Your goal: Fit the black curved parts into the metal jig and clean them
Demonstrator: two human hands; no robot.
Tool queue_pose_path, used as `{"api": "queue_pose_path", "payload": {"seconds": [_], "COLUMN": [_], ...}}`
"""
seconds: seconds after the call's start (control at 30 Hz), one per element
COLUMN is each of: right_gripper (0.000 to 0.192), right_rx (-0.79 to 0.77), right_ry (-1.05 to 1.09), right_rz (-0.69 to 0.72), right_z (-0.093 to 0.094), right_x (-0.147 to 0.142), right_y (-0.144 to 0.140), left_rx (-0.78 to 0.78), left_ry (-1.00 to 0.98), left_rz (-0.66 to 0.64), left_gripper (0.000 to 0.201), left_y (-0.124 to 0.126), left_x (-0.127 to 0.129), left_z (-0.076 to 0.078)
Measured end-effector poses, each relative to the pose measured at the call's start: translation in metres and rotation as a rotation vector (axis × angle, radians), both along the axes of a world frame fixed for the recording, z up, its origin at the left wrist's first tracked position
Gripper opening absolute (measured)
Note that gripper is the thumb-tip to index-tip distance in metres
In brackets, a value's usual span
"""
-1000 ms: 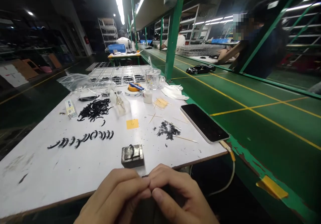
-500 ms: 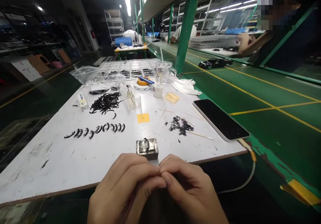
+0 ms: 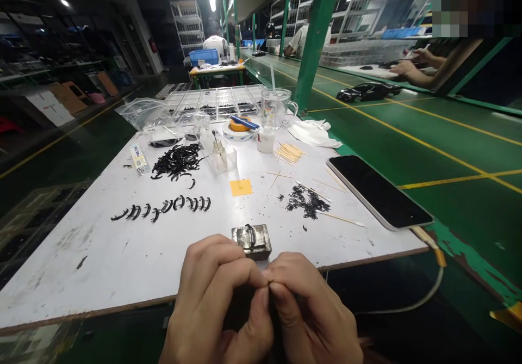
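My left hand (image 3: 218, 309) and my right hand (image 3: 312, 312) are pressed together at the near table edge, fingertips pinched on something too small to make out. Just beyond them a small metal block (image 3: 252, 241) with a black curved part on top sits on the white table (image 3: 101, 260). A row of black curved parts (image 3: 163, 209) lies to the left, a heap of them (image 3: 176, 161) further back, and a pile of tiny black bits (image 3: 308, 201) to the right.
A phone (image 3: 379, 191) lies at the right table edge, its cable hanging off. Toothpicks (image 3: 289, 153), a small white bottle (image 3: 265, 140), a tape roll (image 3: 238, 129), a glass mug (image 3: 276, 108), plastic bags (image 3: 142, 115) and compartment trays (image 3: 220, 100) stand behind. A green conveyor (image 3: 408, 135) carries a black toy car (image 3: 365, 92); other people work beyond.
The view has shifted so the table sits further right and lower. My hands have risen slightly in the picture and stay pinched together, the left thumb now over the right fingers.
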State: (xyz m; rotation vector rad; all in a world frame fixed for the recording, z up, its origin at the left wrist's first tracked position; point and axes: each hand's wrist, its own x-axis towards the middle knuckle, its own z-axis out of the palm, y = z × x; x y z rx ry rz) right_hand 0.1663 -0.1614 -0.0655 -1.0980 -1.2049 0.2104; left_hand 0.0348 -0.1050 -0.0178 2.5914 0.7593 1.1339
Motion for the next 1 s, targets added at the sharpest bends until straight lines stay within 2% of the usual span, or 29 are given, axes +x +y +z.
{"api": "queue_pose_path", "payload": {"seconds": [0.1, 0.2, 0.27, 0.33, 0.4, 0.47, 0.67, 1.0], "right_gripper": [0.019, 0.025, 0.034, 0.039, 0.039, 0.035, 0.031, 0.025], "right_rx": [-0.075, -0.194, -0.250, -0.324, -0.393, -0.435, -0.471, -0.450], "right_ry": [0.004, 0.068, 0.085, 0.062, 0.052, 0.063, 0.071, 0.071], "right_rz": [-0.048, -0.118, -0.042, 0.129, 0.261, 0.322, 0.400, 0.429], "right_z": [0.003, 0.009, 0.013, 0.016, 0.020, 0.023, 0.028, 0.029], "right_x": [0.001, 0.014, 0.027, 0.038, 0.046, 0.050, 0.051, 0.049], "right_y": [0.000, 0.006, 0.013, 0.020, 0.026, 0.029, 0.030, 0.031], "left_rx": [-0.018, -0.053, -0.116, -0.207, -0.266, -0.290, -0.381, -0.440], "left_ry": [0.024, 0.065, 0.070, 0.069, 0.072, 0.083, 0.089, 0.145], "left_rz": [0.003, -0.011, -0.043, -0.075, -0.104, -0.128, -0.135, -0.182], "left_gripper": [0.019, 0.019, 0.018, 0.018, 0.018, 0.017, 0.017, 0.017], "left_y": [0.009, 0.024, 0.034, 0.041, 0.044, 0.046, 0.046, 0.050], "left_x": [-0.005, -0.009, -0.010, -0.009, -0.008, -0.006, -0.005, -0.004], "left_z": [0.003, 0.008, 0.011, 0.015, 0.017, 0.019, 0.020, 0.024]}}
